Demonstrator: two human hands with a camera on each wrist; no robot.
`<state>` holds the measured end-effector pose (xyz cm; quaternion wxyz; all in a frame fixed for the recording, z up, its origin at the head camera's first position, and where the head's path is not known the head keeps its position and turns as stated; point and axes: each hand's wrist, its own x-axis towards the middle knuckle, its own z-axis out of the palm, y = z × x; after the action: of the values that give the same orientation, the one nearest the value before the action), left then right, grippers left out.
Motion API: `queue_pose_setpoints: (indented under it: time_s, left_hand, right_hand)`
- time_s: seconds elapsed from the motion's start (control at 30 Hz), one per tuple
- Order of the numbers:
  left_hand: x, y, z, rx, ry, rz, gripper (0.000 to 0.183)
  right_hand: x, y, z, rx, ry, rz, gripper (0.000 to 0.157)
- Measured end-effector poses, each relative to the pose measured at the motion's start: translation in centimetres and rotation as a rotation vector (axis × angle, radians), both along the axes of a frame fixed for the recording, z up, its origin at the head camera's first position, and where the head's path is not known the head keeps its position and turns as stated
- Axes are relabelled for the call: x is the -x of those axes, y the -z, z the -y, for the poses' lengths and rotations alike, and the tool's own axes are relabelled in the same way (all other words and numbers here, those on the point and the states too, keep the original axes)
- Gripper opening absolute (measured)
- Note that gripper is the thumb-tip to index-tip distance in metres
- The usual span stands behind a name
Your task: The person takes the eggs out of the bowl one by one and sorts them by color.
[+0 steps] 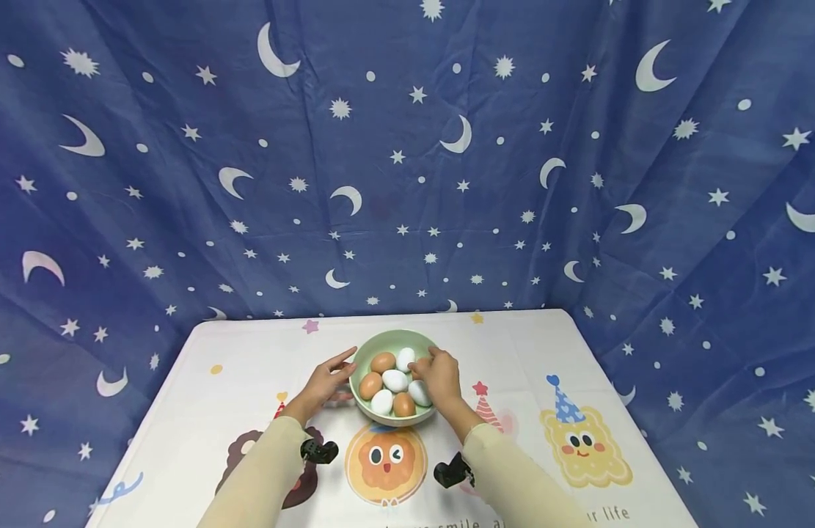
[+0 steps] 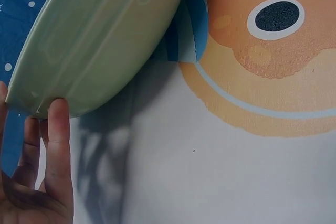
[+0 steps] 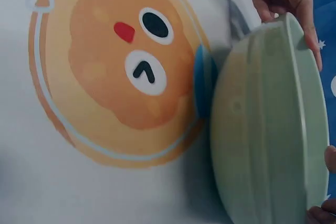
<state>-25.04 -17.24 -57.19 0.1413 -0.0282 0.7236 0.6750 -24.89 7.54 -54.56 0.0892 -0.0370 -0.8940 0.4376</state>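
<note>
A pale green bowl holds several brown and white eggs, among them a brown egg at the back and a white egg in the middle. My left hand holds the bowl at its left side, with one digit reaching over the rim and fingertips against the outer wall. On the opposite side, my right hand grips the rim, its thumb inside by the right-hand eggs, partly covering a brown egg. In the left wrist view a shadow lies on the cloth under the bowl.
A white tablecloth with printed cartoon figures covers the table. Just in front of the bowl is a printed orange round face. A dark blue curtain with moons and stars hangs behind the table.
</note>
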Motion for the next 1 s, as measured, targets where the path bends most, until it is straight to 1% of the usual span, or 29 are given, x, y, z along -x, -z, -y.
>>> queue_pose_setpoints:
  time_s: [0.13, 0.23, 0.4, 0.47, 0.53, 0.67, 0.8, 1.0]
  left_hand:
    - [0.0, -0.1, 0.0, -0.008, 0.001, -0.001, 0.055]
    - [0.0, 0.0, 0.0, -0.018, -0.004, -0.001, 0.055]
    - [0.0, 0.3, 0.0, -0.019, -0.004, -0.004, 0.054]
    - [0.1, 0.4, 0.0, -0.016, -0.005, -0.005, 0.053]
    - [0.1, 0.4, 0.0, -0.016, -0.014, -0.004, 0.053]
    - [0.2, 0.6, -0.1, -0.016, -0.031, 0.011, 0.051]
    - [0.2, 0.6, -0.1, -0.017, -0.026, 0.013, 0.052]
    - [0.2, 0.4, -0.1, -0.010, -0.023, 0.013, 0.052]
  right_hand:
    - [-0.2, 0.4, 0.3, -0.012, 0.009, -0.027, 0.059]
    - [-0.1, 0.6, 0.6, -0.054, 0.006, -0.028, 0.057]
    - [0.2, 0.9, 0.8, -0.157, -0.009, -0.001, 0.041]
    - [0.3, 0.9, 0.8, -0.188, -0.015, 0.012, 0.037]
    - [0.4, 0.9, 0.9, -0.209, -0.019, 0.012, 0.036]
    - [0.7, 1.0, 1.1, -0.226, -0.019, 0.031, 0.033]
    - [0.9, 1.1, 1.3, -0.222, -0.002, 0.057, 0.030]
    - [1.2, 1.1, 1.7, -0.163, 0.023, 0.122, 0.035]
